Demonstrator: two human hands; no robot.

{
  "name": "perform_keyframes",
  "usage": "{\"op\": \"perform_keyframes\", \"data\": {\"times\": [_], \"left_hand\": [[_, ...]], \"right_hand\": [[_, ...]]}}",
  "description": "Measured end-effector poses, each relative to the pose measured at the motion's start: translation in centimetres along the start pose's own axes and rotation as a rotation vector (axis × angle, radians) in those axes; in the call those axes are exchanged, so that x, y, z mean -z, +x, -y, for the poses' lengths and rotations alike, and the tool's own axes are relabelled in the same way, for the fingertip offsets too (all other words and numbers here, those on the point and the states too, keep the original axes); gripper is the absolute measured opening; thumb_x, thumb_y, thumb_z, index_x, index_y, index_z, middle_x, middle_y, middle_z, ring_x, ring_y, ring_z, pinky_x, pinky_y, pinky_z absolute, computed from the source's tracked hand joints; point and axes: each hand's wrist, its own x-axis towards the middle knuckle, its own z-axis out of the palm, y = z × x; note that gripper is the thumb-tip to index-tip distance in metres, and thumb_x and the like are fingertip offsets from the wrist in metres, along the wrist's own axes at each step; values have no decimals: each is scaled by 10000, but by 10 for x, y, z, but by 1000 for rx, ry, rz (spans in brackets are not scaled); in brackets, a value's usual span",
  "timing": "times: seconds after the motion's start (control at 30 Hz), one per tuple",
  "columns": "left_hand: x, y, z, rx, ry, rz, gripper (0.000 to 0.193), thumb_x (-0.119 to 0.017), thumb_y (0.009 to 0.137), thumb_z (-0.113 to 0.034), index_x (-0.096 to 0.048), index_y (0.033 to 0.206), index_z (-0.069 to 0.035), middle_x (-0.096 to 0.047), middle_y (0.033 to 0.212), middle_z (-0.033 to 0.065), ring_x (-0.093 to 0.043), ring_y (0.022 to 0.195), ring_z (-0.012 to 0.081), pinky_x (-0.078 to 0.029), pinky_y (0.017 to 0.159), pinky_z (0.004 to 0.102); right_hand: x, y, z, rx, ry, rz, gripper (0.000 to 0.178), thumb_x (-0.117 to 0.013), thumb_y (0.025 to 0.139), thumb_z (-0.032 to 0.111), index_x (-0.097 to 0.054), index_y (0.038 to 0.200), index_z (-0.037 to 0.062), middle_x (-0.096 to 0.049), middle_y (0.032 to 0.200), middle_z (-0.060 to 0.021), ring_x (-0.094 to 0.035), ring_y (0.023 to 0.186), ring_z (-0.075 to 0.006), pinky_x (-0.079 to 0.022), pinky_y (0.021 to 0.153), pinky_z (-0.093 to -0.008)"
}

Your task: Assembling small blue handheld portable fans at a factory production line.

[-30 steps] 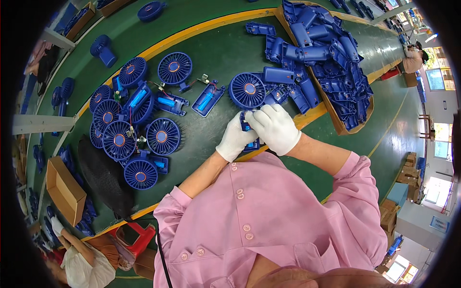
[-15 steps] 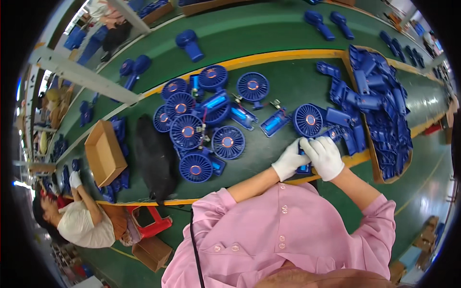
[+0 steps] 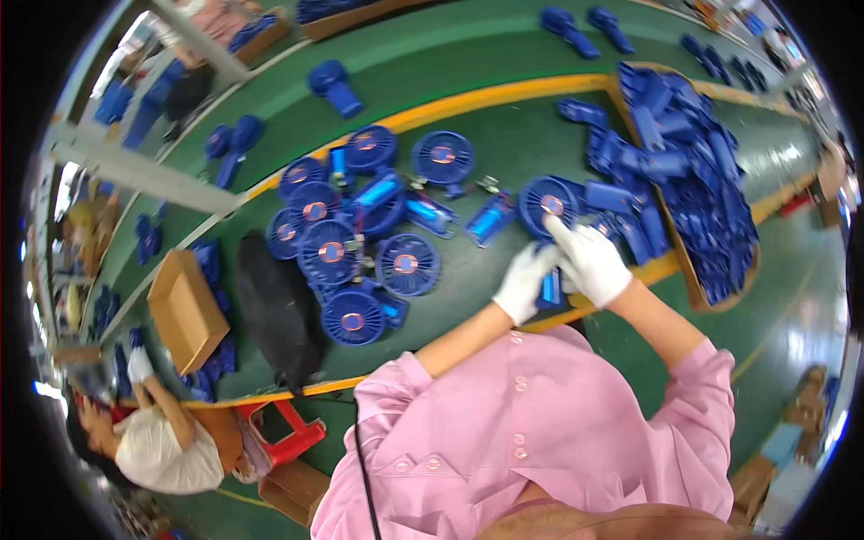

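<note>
A blue handheld fan (image 3: 547, 200) is in front of me, its round grille pointing away from my body. My left hand (image 3: 524, 283), in a white glove, is closed round the fan's handle. A bright blue cell (image 3: 550, 286) shows in the handle below the fingers. The gloved right hand (image 3: 592, 264) is at the handle's other side, with one finger stretched up to the grille and the rest bent; its fingertips are partly hidden. Just left of the grille lies a handle half with a blue cell (image 3: 490, 219). More fan heads (image 3: 407, 264) are piled farther left.
An open carton (image 3: 688, 236) of blue casing parts stands at the right, with loose casings (image 3: 616, 196) beside it. A black cloth bundle (image 3: 277, 301) and an empty carton (image 3: 187, 310) lie left. Beyond the yellow edge, a green belt (image 3: 432, 67) carries fans. A co-worker (image 3: 171, 441) sits left.
My right hand's finger has stretched up onto the fan's grille, while the left keeps its hold on the handle. The whole view has shifted slightly.
</note>
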Motion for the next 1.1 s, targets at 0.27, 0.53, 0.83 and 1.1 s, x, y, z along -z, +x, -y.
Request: {"op": "perform_keyframes", "data": {"times": [0.27, 0.53, 0.83, 1.1], "left_hand": [[6, -4, 1, 32, -146, 99, 304, -531, 988, -197, -464, 1230, -28, -609, 1130, 164, -635, 1028, 278, -552, 873, 397], [6, -1, 3, 25, -183, 136, 312, -569, 972, -208, -453, 1189, -16, -576, 1123, 194, -620, 1011, 304, -564, 840, 431], [-13, -7, -10, 31, 35, -101, 256, -546, 972, -266, -521, 1133, -69, -622, 864, 75, -603, 615, 145, -523, 516, 289], [-10, 0, -16, -73, 36, -174, 260, -561, 966, -314, -522, 1074, -80, -610, 795, 73, -592, 570, 159, -502, 485, 295]], "right_hand": [[-4, -51, 34, -90, -182, 26, 461, -706, 761, 306, -594, 1152, 88, -608, 808, -55, -596, 718, -234, -483, 654, -374], [-38, -70, 38, -223, 37, 100, 729, -719, 759, 427, -414, 1275, 12, -624, 672, -133, -633, 580, -334, -510, 534, -431], [46, 3, -74, -253, -389, -116, 368, -710, 785, 198, -605, 1127, 112, -644, 978, -109, -591, 986, -290, -499, 836, -389], [52, 51, -91, -205, -444, 289, 502, -720, 758, 166, -577, 1237, 131, -656, 1055, -117, -582, 1063, -304, -498, 896, -404]]}}
